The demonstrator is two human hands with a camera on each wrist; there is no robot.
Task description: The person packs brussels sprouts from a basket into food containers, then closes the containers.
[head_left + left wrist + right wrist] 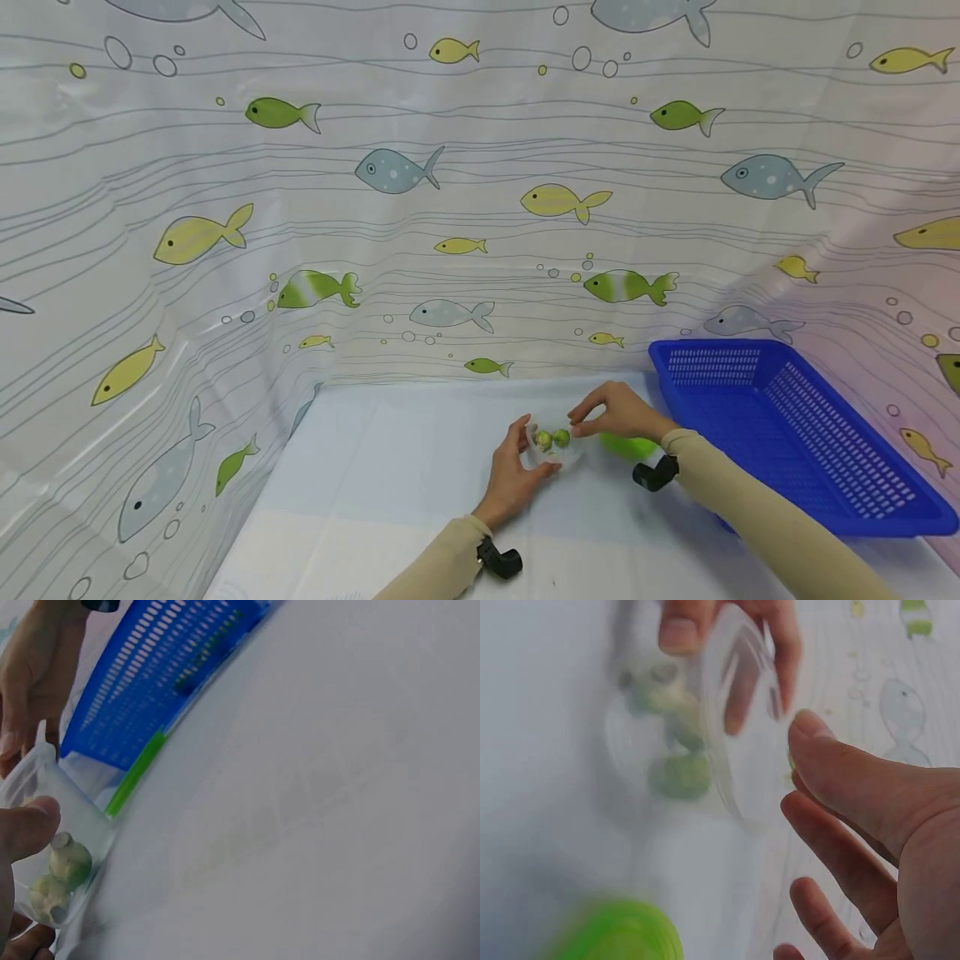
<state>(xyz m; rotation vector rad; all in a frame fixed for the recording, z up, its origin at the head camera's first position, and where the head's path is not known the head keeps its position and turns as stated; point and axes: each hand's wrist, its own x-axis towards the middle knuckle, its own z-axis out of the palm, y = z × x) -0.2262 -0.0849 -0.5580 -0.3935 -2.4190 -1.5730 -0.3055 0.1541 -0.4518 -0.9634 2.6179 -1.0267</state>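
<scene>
My left hand (510, 479) grips a clear plastic cup (567, 455) by its side, thumb in front and fingers behind. The cup is tilted, and green Brussels sprouts (70, 862) lie at its bottom. My right hand (618, 411) is raised at the cup's far-right rim, its thumb and fingertips close to the edge. Seen from the right wrist, the right thumb (840, 757) lies over the hidden index finger, while the other fingers hang spread and loosely bent. A small green patch shows beside that thumb tip; whether it is something held, I cannot tell.
A lime-green round piece (630, 447) lies on the table partly behind the right hand. The blue perforated basket (795, 442) stands on the right, next to the right forearm. A fish-patterned sheet (480, 275) hangs at the back and sides of the white table (390, 467).
</scene>
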